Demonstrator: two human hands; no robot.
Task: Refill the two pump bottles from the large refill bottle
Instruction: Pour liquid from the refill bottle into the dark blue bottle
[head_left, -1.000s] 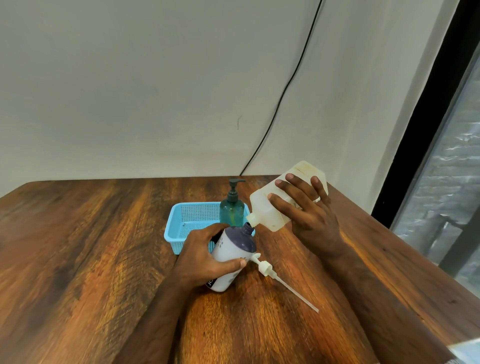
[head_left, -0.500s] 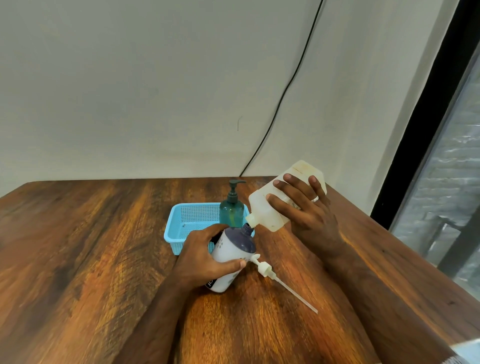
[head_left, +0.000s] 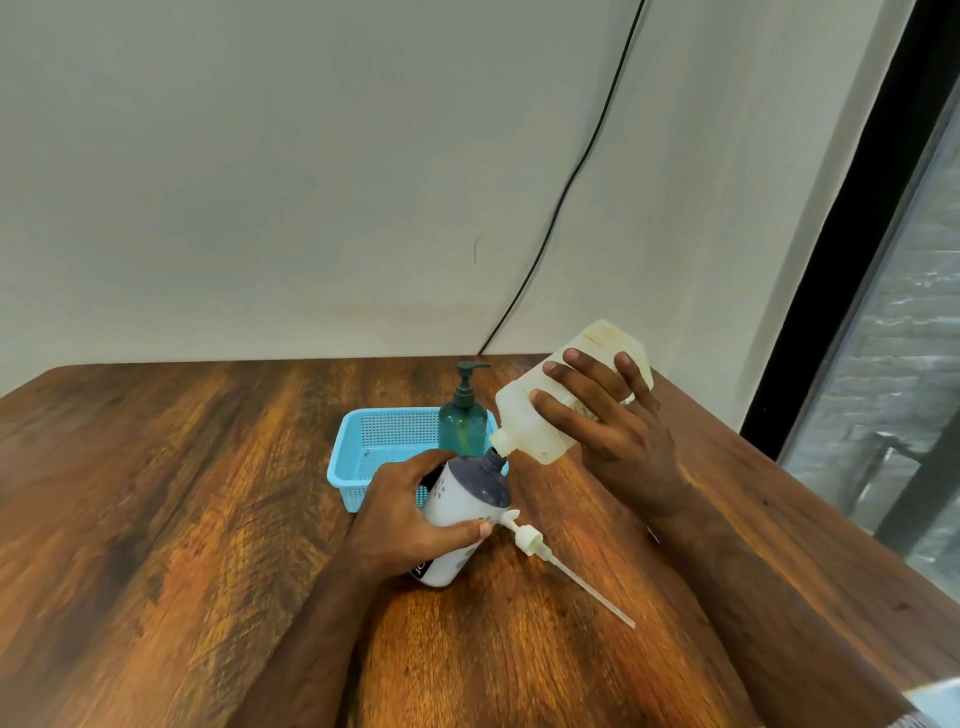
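- Two bottles meet at the mouths: your right hand (head_left: 618, 441) wraps its fingers round the tilted refill bottle (head_left: 561, 405), spout at the neck of the white bottle (head_left: 462, 514).
- Your left hand (head_left: 410, 514) grips that bottle, leaning on the counter (head_left: 156, 519).
- You appear to be filling the first bottle; I cannot see any flow.
- Next: refit the pump (head_left: 530, 540), then do the green bottle (head_left: 463, 426) in the basket (head_left: 358, 452).

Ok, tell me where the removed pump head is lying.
In the head view, the pump head lies on the wooden table, just right of the white bottle, its tube pointing toward the near right.
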